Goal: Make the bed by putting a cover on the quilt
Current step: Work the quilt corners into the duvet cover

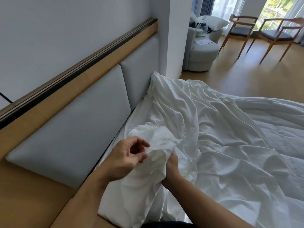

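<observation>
Beside the headboard [69, 120], our right grip [172, 168] clutches the bunched quilt corner [156, 143] on the bed [136, 116]. Whether our curled left grip [130, 155] pinches the cover [213, 137], we cannot tell. We should push that corner fully home before smoothing.

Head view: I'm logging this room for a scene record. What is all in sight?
bedding: one crumpled heap, white, over the bed
headboard cushions: two, grey, left of the bed
chairs: two, wooden, dark seats, by the window
armchair: one, light grey, past the wall corner
pillow: one, white, on the armchair
left hand: one, fingers curled beside the bunched bedding corner
right hand: one, grip round that corner from below
</observation>
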A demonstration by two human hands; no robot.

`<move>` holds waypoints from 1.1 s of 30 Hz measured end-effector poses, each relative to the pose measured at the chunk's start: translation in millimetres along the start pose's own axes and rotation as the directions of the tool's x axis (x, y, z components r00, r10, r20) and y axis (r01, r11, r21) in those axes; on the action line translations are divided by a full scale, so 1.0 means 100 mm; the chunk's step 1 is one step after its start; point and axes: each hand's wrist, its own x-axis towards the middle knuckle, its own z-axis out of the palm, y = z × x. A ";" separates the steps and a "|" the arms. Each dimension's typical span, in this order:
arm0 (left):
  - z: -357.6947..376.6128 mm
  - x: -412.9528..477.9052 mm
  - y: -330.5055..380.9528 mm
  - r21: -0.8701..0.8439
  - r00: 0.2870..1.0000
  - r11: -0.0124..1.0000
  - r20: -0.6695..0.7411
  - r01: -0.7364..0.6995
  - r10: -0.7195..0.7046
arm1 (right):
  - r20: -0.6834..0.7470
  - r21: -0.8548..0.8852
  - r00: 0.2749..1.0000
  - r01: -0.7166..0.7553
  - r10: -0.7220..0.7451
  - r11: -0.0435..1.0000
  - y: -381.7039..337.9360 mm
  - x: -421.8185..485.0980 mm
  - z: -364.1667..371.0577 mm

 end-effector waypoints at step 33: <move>0.35 -0.12 -0.40 -0.098 0.957 0.977 0.238 0.191 -0.164 | 0.043 0.362 0.971 -0.234 0.235 0.902 -0.05 0.13 -0.14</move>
